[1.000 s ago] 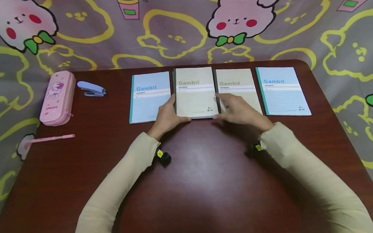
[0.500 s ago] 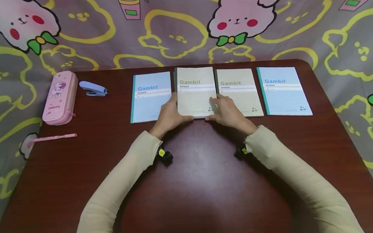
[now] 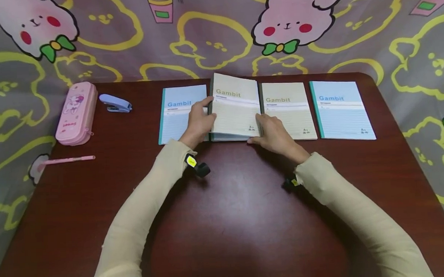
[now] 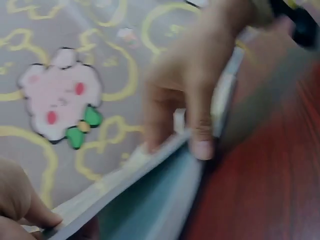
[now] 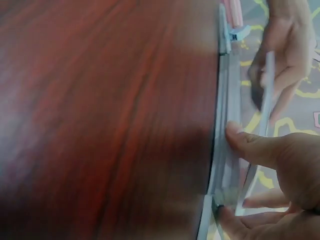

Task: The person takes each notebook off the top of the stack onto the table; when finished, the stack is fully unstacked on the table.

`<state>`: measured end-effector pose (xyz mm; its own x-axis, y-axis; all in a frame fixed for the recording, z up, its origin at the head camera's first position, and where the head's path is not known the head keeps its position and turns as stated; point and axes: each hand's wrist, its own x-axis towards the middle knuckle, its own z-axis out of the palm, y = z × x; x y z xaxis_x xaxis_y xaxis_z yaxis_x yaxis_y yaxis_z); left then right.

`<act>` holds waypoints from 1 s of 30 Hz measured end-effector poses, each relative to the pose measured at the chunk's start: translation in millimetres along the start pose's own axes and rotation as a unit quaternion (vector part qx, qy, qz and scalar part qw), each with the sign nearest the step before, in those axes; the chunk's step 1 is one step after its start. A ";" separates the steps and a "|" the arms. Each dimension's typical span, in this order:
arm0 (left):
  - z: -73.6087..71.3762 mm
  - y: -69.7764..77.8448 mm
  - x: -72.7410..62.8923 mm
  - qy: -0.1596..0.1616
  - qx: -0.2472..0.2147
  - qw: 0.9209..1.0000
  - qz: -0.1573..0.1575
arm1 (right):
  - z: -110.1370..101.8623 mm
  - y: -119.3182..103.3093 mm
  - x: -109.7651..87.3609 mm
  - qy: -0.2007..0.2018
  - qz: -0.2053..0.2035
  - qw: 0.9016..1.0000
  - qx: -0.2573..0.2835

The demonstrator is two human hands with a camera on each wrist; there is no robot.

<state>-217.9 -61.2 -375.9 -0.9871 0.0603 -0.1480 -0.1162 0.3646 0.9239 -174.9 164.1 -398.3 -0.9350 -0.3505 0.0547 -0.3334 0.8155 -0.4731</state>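
Observation:
In the head view, a beige Gambit notebook (image 3: 237,104) lies tilted, its left side raised off the bluish-covered notebook (image 3: 229,137) beneath it. My left hand (image 3: 200,121) pinches its dark spine edge; the left wrist view shows those fingertips (image 4: 50,217) on the raised edge, with a teal cover (image 4: 150,200) below. My right hand (image 3: 275,134) holds the stack's lower right corner, fingers at the right edge and thumb (image 5: 237,135) on the near edge in the right wrist view.
A blue notebook (image 3: 175,128) lies left of the stack; a beige one (image 3: 288,115) and another blue one (image 3: 343,112) lie right of it. A pink pencil case (image 3: 76,116), a blue stapler (image 3: 116,104) and a pink pen (image 3: 70,160) are at the table's left.
My left hand has moved up from the stack's lower left corner to its spine and raised the top notebook's left side. My right hand has come in from the right onto the stack's lower right corner.

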 end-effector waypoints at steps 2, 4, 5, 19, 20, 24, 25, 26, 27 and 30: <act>-16.4 0.0 -6.0 0.018 -0.048 0.999 -0.015 | 0.8 -1.0 -0.5 -0.004 -0.004 1.000 -0.008; -36.9 -1.7 -19.2 0.032 -0.091 0.995 -0.024 | 0.5 -2.1 -0.8 -0.011 -0.002 1.000 -0.014; -48.0 -3.6 -29.4 0.038 -0.101 0.994 -0.028 | 0.2 -2.5 -0.7 -0.018 0.000 1.000 -0.017; -105.8 -79.5 -221.1 0.024 -0.099 0.992 -0.080 | -4.3 0.1 1.7 -0.039 -0.003 0.999 -0.023; -103.9 -83.1 -224.7 0.025 -0.097 0.992 -0.081 | -4.6 0.6 1.4 -0.037 -0.004 0.999 -0.026; -96.3 -94.8 -225.2 0.032 -0.074 0.994 -0.077 | -2.9 1.4 0.6 -0.026 0.000 0.999 -0.026; -95.0 -97.0 -223.9 0.034 -0.066 0.994 -0.075 | -1.7 1.6 0.9 -0.025 0.001 0.999 -0.025; -93.9 -98.8 -222.5 0.038 -0.059 0.995 -0.071 | -0.4 1.4 1.3 -0.024 0.001 0.999 -0.023; -93.1 -100.5 -221.2 0.043 -0.044 0.996 -0.067 | 0.9 0.9 1.5 -0.023 0.001 1.000 -0.022; -91.8 -104.2 -218.9 0.057 -0.001 0.997 -0.061 | 4.0 -0.8 2.6 -0.019 -0.003 1.000 -0.022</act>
<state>0.2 -197.7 -407.4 -0.9717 -0.0894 -0.2186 -0.2362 0.3611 0.9021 -176.6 160.7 -401.3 -0.9276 -0.3728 0.0231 -0.3453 0.8323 -0.4336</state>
